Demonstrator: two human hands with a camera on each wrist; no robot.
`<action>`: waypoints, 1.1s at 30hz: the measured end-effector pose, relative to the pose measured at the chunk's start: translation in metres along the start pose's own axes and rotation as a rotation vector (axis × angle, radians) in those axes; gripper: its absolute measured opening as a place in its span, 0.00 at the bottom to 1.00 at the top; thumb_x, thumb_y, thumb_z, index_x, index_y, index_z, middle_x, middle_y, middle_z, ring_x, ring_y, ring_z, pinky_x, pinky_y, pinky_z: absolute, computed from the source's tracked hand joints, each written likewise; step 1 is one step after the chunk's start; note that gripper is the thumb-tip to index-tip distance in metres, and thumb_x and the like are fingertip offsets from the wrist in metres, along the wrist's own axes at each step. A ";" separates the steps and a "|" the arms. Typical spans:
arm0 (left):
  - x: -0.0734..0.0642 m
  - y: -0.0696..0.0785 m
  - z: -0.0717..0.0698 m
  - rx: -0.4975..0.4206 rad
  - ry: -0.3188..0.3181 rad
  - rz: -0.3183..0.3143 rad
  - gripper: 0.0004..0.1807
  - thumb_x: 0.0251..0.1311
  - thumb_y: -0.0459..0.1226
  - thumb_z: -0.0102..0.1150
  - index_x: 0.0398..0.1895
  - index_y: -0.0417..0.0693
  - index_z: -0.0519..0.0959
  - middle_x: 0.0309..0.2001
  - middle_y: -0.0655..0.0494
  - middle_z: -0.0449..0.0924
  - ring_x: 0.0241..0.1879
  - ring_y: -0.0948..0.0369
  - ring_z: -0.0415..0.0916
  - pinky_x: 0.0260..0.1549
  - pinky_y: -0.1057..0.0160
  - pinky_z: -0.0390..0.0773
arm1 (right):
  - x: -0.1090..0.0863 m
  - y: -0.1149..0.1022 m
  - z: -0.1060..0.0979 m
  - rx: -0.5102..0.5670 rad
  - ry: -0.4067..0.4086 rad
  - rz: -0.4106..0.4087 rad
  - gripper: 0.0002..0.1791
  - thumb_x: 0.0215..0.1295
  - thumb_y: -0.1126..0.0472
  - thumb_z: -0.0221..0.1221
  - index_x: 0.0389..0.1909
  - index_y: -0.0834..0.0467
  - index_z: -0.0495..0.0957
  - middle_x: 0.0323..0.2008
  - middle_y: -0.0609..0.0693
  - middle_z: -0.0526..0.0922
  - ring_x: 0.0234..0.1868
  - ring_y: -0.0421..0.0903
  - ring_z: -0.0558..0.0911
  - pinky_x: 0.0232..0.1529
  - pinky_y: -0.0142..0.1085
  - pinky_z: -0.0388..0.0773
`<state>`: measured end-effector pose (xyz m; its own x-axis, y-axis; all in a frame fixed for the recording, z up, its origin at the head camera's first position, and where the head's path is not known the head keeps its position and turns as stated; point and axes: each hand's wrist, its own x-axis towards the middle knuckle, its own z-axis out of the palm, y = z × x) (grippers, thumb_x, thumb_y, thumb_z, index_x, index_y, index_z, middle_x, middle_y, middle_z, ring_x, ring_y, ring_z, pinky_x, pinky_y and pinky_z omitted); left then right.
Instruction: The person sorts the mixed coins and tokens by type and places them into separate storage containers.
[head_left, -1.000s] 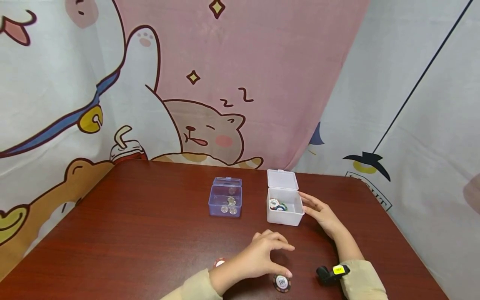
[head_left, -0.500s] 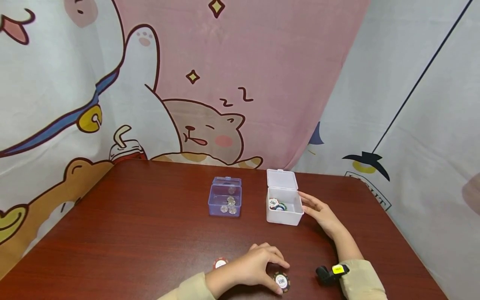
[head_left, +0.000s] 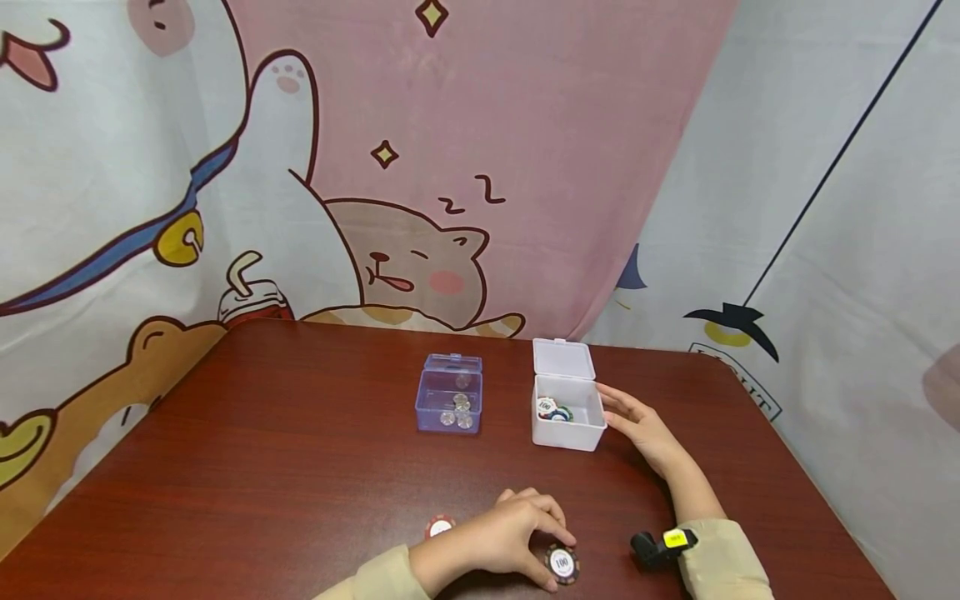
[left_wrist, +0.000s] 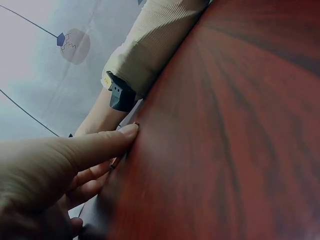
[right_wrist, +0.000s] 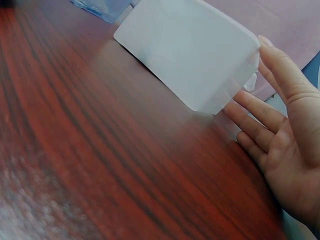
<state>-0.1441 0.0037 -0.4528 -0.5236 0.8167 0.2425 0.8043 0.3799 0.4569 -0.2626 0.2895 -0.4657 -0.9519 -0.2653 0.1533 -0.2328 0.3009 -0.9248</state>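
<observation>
On the table lies a black poker chip [head_left: 562, 564] marked 100, with my left hand [head_left: 510, 537] pinching it by its edges between thumb and fingertips. In the left wrist view the thumb [left_wrist: 107, 146] hides most of the chip. A red poker chip [head_left: 439, 526] is partly covered by the left forearm. My right hand [head_left: 641, 429] rests against the right side of a white box [head_left: 567, 435] with its lid up, fingers fairly straight. Several chips [head_left: 553, 409] lie inside that box. In the right wrist view, the thumb [right_wrist: 282, 65] touches the box's corner.
Left of the white box stands a clear blue-purple box [head_left: 437, 421], lid up, holding several clear round pieces [head_left: 462, 408]. A black wrist device [head_left: 660, 550] sits at the right sleeve. A printed cloth [head_left: 525, 167] hangs behind the table's far edge.
My left hand has moved down and slightly left, and its thumb and fingers have closed in on the black poker chip. The right hand stays at the white box.
</observation>
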 end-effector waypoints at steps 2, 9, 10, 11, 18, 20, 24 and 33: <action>0.000 0.001 0.000 0.011 -0.005 -0.004 0.24 0.38 0.47 0.78 0.44 0.60 0.86 0.39 0.75 0.74 0.44 0.77 0.63 0.38 0.73 0.58 | 0.000 0.001 0.000 0.005 0.001 0.002 0.29 0.69 0.60 0.56 0.69 0.59 0.63 0.64 0.62 0.68 0.58 0.39 0.71 0.59 0.51 0.62; 0.000 0.004 -0.002 0.041 -0.033 -0.012 0.21 0.41 0.47 0.76 0.43 0.60 0.86 0.38 0.74 0.73 0.42 0.78 0.62 0.37 0.73 0.57 | 0.001 0.001 -0.001 0.010 -0.002 0.003 0.29 0.69 0.60 0.56 0.70 0.59 0.62 0.64 0.62 0.68 0.58 0.37 0.70 0.60 0.49 0.62; 0.000 0.004 -0.002 0.044 -0.035 -0.010 0.21 0.42 0.47 0.76 0.43 0.60 0.85 0.38 0.74 0.73 0.41 0.77 0.62 0.37 0.73 0.57 | 0.000 0.000 -0.001 0.007 -0.002 0.004 0.29 0.69 0.60 0.56 0.70 0.59 0.62 0.64 0.61 0.68 0.58 0.37 0.71 0.59 0.46 0.63; 0.000 0.004 -0.002 0.046 -0.037 -0.010 0.21 0.42 0.48 0.75 0.43 0.60 0.85 0.38 0.74 0.73 0.41 0.77 0.62 0.37 0.74 0.57 | 0.000 0.000 -0.001 0.006 -0.003 0.005 0.29 0.69 0.60 0.56 0.70 0.59 0.63 0.64 0.61 0.68 0.58 0.38 0.71 0.58 0.43 0.64; -0.001 0.005 -0.003 0.047 -0.038 -0.002 0.19 0.45 0.49 0.73 0.43 0.59 0.85 0.39 0.74 0.74 0.41 0.77 0.61 0.37 0.74 0.57 | 0.000 0.000 0.000 -0.002 -0.002 0.004 0.29 0.69 0.61 0.55 0.70 0.59 0.63 0.64 0.61 0.68 0.60 0.43 0.70 0.59 0.51 0.62; -0.001 0.004 -0.004 0.045 -0.030 0.003 0.19 0.46 0.50 0.73 0.43 0.59 0.85 0.39 0.73 0.74 0.41 0.77 0.61 0.37 0.74 0.58 | 0.000 0.000 0.000 0.000 -0.001 0.002 0.29 0.69 0.61 0.55 0.70 0.59 0.63 0.64 0.62 0.68 0.60 0.43 0.70 0.59 0.52 0.61; 0.000 0.002 -0.007 0.031 0.003 0.001 0.19 0.47 0.50 0.72 0.43 0.58 0.85 0.38 0.73 0.75 0.41 0.76 0.61 0.38 0.73 0.58 | 0.000 0.000 0.000 0.000 -0.006 -0.003 0.29 0.69 0.61 0.56 0.70 0.58 0.63 0.64 0.61 0.68 0.59 0.41 0.70 0.57 0.41 0.65; 0.007 -0.005 -0.020 0.037 0.144 -0.023 0.21 0.45 0.49 0.73 0.44 0.55 0.85 0.39 0.71 0.76 0.40 0.73 0.63 0.41 0.71 0.60 | 0.000 0.002 -0.001 0.008 -0.007 -0.001 0.29 0.69 0.60 0.56 0.70 0.58 0.63 0.64 0.61 0.68 0.58 0.37 0.71 0.57 0.39 0.65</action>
<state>-0.1570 -0.0008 -0.4361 -0.5750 0.7380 0.3533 0.7999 0.4162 0.4324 -0.2632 0.2905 -0.4670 -0.9502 -0.2724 0.1517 -0.2322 0.2933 -0.9274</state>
